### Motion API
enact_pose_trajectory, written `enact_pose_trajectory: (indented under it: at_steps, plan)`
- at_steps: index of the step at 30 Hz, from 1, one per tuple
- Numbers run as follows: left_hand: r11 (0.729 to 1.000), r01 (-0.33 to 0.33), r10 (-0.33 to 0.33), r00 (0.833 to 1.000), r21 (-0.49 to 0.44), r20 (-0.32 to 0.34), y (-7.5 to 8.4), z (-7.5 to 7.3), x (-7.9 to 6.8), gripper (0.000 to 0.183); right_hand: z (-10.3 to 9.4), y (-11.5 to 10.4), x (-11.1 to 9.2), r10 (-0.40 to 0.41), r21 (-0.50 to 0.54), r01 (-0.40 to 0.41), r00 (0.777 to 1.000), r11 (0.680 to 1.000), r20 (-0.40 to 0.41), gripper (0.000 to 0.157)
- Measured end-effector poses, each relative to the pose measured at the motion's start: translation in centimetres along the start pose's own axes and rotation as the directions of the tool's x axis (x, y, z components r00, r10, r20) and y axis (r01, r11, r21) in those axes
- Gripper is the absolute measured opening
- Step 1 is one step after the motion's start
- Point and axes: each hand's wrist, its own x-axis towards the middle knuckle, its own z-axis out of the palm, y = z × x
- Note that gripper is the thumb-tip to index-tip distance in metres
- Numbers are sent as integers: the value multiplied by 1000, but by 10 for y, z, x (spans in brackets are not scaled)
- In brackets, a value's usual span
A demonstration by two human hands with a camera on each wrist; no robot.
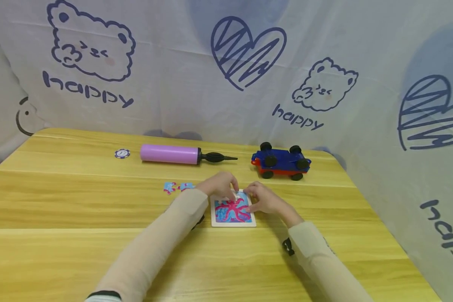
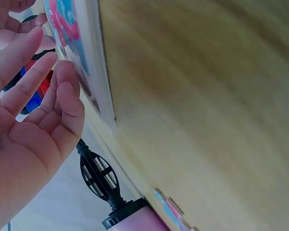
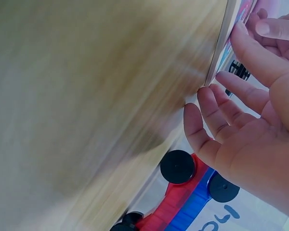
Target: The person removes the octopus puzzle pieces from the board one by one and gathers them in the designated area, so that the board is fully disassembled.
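Observation:
A square jigsaw puzzle with a pink octopus on blue (image 1: 232, 214) lies in a white tray (image 1: 234, 225) in the middle of the table. Over its upper left part my left hand (image 1: 221, 185) reaches down, fingers loosely bent and fingertips close to the picture. In the left wrist view nothing shows between the fingers of the left hand (image 2: 33, 110). At the tray's right side, my right hand (image 1: 266, 199) has its thumb over the picture's edge and its fingers near the top right corner. The right wrist view shows the right hand (image 3: 250, 106) with spread, relaxed fingers along the tray's edge.
Left of the tray lie loose puzzle pieces (image 1: 169, 187), partly behind my left forearm. Farther back are a purple hand pump (image 1: 170, 154) with a black nozzle, a poker chip (image 1: 122, 153) and an upturned blue and red toy car (image 1: 283, 161). A printed white cloth (image 1: 181, 92) hangs behind.

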Motion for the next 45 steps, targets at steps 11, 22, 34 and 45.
enact_pose_trajectory:
  at_steps: [11,22,34,45]
  plan:
    - [995,74,-74,997,-65,8,2,5,2,24,0,-1,-1,-1,-20,1,1000,1000,-23,47]
    - [981,163,-163,987,-105,10,8,6,4,25,0,1,1,7,-51,-8,1000,999,-29,47]
    - [978,168,-165,986,-126,28,4,7,9,25,0,2,1,32,-35,-33,999,999,-33,49]
    - [971,164,-163,986,-174,19,6,6,6,29,1,1,1,73,-43,-75,996,996,-49,51]
